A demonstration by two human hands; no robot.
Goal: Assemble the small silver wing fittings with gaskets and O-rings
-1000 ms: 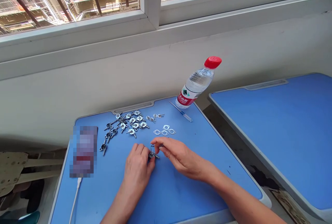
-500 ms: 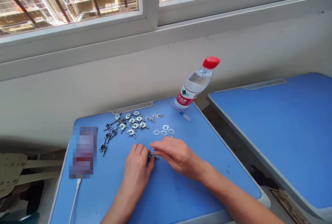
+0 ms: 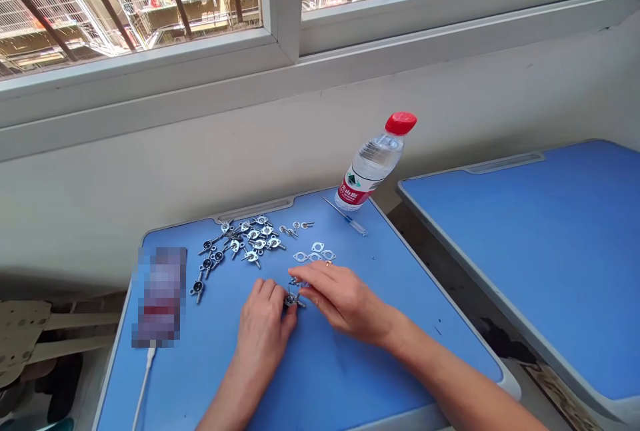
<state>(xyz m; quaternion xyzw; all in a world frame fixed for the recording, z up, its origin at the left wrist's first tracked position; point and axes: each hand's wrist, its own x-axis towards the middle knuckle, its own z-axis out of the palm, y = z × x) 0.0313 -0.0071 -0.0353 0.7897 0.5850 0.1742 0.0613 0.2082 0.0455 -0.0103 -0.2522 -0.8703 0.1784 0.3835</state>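
- Left hand point(image 3: 263, 318): thumb and fingers grasp a metal fitting point(image 3: 291, 300) on the blue table point(image 3: 380, 351), to the left of the water bottle point(image 3: 370, 171) and nearer the person.
- Right hand point(image 3: 345, 298): thumb and forefinger pinch a small metal piece point(image 3: 294, 281) just above that fitting, nearer the person than the bottle; its exact form is too small to tell.
- Flat oval plates point(image 3: 317, 247): left of the bottle and nearer the person.
- Cluster of fittings point(image 3: 257, 234): farther left of the bottle.
- Slim blue-and-clear tool point(image 3: 346, 216): just beside the bottle's base.
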